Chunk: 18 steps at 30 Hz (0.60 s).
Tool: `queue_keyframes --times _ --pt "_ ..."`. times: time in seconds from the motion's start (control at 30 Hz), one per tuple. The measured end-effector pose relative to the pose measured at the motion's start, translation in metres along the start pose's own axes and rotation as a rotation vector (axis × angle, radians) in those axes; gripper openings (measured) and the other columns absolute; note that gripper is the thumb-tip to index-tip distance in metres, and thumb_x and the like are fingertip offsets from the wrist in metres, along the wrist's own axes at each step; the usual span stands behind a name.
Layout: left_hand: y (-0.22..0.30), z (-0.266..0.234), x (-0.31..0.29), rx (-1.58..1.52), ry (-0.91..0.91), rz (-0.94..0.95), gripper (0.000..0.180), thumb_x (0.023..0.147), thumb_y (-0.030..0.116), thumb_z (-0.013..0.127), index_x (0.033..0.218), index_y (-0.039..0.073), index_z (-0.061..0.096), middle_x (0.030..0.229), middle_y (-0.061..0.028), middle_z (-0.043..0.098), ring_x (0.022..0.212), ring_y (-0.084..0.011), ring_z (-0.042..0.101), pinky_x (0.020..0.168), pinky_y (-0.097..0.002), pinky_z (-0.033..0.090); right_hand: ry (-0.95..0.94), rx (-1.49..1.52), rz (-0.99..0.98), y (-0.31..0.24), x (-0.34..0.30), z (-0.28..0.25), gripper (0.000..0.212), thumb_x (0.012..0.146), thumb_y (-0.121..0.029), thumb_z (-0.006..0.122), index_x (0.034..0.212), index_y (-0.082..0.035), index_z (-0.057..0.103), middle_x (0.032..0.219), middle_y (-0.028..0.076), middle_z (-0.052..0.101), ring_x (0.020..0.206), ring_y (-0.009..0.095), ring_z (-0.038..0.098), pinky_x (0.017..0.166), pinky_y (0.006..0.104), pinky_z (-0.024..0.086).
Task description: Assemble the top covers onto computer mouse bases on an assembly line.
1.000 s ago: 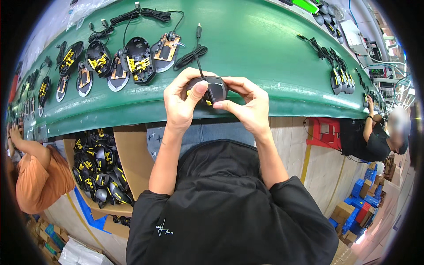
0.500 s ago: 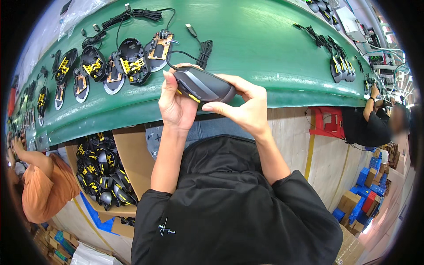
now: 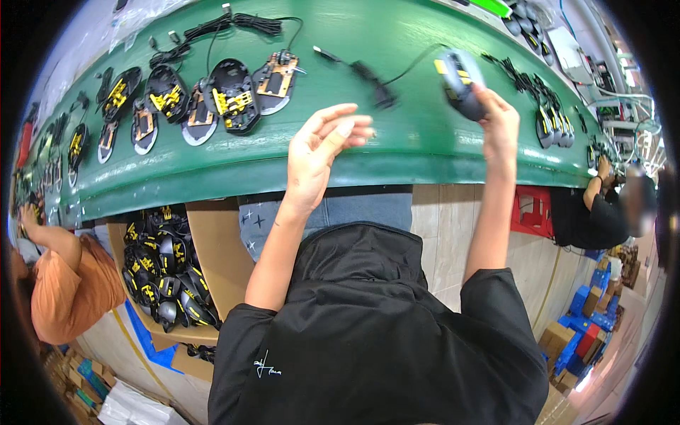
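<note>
My right hand (image 3: 500,129) grips a dark computer mouse (image 3: 464,91) with yellow parts by its near end, up over the green work surface (image 3: 404,159). Motion smears the mouse. Its black cable (image 3: 374,83), bundled partway along, trails to the left and ends in a plug. My left hand (image 3: 317,150) is raised above the near edge, fingers loosely stretched, nothing in them. Left of it lie opened mouse halves: a black upper shell (image 3: 232,92) with yellow pieces and a base with a circuit board (image 3: 278,76), among several more.
Several mice (image 3: 552,127) lie in a row on the right of the green surface. Below its edge at left stands a cardboard box (image 3: 221,244) holding black and yellow mouse shells (image 3: 166,265). A red stool (image 3: 531,211) stands at right. Other people sit at far left and far right.
My right hand has carried the mouse away to the right, its cable dragging along. My left hand has let go of it and now hangs apart. My view has shifted slightly.
</note>
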<state>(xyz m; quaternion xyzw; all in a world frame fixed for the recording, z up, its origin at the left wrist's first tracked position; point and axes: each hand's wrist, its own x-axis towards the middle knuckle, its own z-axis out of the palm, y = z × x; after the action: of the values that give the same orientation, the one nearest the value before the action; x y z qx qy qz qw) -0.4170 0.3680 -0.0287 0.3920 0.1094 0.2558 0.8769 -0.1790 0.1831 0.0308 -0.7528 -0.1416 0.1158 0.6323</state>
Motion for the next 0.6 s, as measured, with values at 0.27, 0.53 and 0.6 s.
queue_keyframes --times 0.27,0.53,0.6 --pt "0.030 -0.024 -0.031 0.453 0.259 0.191 0.019 0.095 0.009 0.059 0.111 -0.001 0.063 0.090 -0.0080 0.070 0.079 -0.0113 0.065 0.071 -0.0229 0.050 0.479 -0.292 0.242 0.059 0.125 -0.173 0.057 0.066 -0.036 0.088 0.104 0.002 0.071 0.103 0.012 0.070 0.094 0.022 0.067 0.082 0.0334 0.053" --pt "0.036 -0.068 -0.049 0.789 0.561 0.367 0.015 0.093 0.002 0.060 0.107 -0.001 0.065 0.088 -0.0070 0.069 0.079 -0.0106 0.065 0.071 -0.0239 0.051 0.305 -0.819 -0.775 0.008 0.035 0.025 0.028 0.082 -0.021 0.072 0.109 -0.014 0.071 0.104 0.009 0.071 0.091 0.024 0.068 0.083 0.0327 0.052" --pt "0.033 -0.066 -0.045 0.899 0.549 0.407 0.014 0.092 0.003 0.061 0.105 -0.001 0.066 0.085 -0.0079 0.070 0.076 -0.0106 0.066 0.068 -0.0243 0.051 -0.209 -0.744 -1.064 -0.010 -0.014 0.113 0.033 0.079 -0.010 0.072 0.112 -0.015 0.070 0.112 0.004 0.070 0.102 0.022 0.066 0.086 0.0331 0.053"
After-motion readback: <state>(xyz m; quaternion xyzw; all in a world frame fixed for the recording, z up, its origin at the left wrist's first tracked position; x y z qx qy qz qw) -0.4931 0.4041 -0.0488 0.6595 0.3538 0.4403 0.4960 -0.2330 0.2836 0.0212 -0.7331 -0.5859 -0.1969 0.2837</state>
